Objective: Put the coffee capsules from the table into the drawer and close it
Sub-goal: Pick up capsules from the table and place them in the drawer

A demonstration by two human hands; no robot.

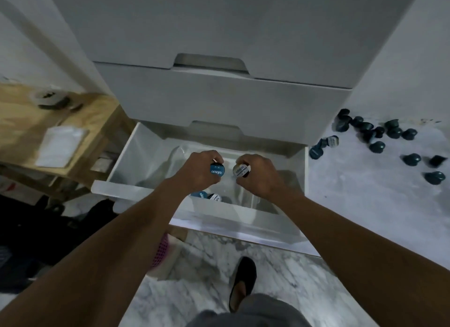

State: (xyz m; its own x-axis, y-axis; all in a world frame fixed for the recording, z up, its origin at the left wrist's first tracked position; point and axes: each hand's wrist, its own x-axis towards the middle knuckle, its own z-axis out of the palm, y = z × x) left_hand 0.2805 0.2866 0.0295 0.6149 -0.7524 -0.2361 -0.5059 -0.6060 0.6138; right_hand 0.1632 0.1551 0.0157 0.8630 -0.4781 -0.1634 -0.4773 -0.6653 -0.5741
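Nearest, a dark slipper (243,283) stands on the marble floor (207,261). Above it the white drawer (243,231) is pulled open; two capsules (207,197) lie inside near its front wall, lids up. Over the drawer, the left hand (194,171) grips a blue-lidded capsule (217,171) in curled fingers, and the right hand (258,174) pinches a pale-lidded capsule (241,170). Farther right, dark teal capsules (379,136) lie scattered on the white table (365,192), some tipped over.
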